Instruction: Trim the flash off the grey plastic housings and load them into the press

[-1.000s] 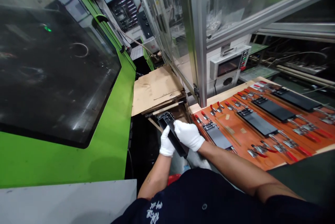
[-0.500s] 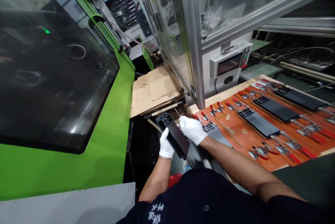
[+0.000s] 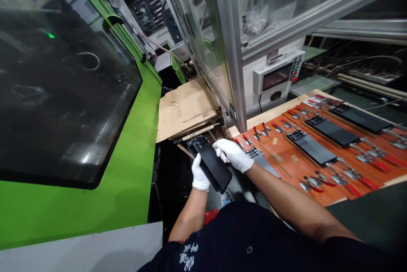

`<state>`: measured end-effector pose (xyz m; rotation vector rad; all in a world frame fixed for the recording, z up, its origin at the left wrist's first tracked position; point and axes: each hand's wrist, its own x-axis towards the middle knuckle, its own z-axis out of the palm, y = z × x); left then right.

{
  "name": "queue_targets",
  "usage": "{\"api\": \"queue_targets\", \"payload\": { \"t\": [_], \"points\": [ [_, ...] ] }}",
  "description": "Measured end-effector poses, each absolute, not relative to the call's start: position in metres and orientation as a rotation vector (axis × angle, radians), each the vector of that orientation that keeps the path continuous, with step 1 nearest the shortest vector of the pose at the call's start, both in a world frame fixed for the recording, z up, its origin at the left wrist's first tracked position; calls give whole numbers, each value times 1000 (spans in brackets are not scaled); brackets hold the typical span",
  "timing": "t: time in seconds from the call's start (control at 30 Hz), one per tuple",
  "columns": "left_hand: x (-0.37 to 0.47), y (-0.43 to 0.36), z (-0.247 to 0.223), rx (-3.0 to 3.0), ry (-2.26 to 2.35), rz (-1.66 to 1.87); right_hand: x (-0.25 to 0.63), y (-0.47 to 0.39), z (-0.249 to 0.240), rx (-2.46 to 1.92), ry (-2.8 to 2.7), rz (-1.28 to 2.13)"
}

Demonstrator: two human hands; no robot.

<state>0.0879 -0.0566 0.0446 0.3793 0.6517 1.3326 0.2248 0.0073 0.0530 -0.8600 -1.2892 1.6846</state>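
Observation:
My white-gloved left hand (image 3: 200,174) is closed around the left side of a long black rectangular part (image 3: 214,165), which it holds tilted in front of my body. Detailed ribs or slots show at the part's far end. My right hand (image 3: 233,153), gloved too, pinches a thin rod-like tool (image 3: 212,136) whose slim end points up and away over the part's right edge. The tool's exact kind is too small to make out. Whether its lower end touches the part is hidden by my fingers.
On my right, an orange fixture board (image 3: 286,179) bears red-handled toggle clamps (image 3: 345,183) and several dark flat panels (image 3: 311,147). Ahead lie cardboard sheets (image 3: 184,104) beside a metal-framed clear enclosure (image 3: 233,51). A green machine (image 3: 127,157) stands close on my left.
The black part has turned slightly, showing more of its flat face. My right hand has tilted and its fingers have shifted on the thin tool. The view has moved slightly.

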Motion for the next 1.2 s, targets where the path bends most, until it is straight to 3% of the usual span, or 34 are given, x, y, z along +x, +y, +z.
{"api": "queue_targets", "payload": {
  "t": [0.33,1.2],
  "points": [
    [92,-57,46,469,638,1332,209,-1,50,-638,-1117,1916],
    [84,-42,38,548,682,1375,198,-10,60,-609,-1147,1921]
  ]
}}
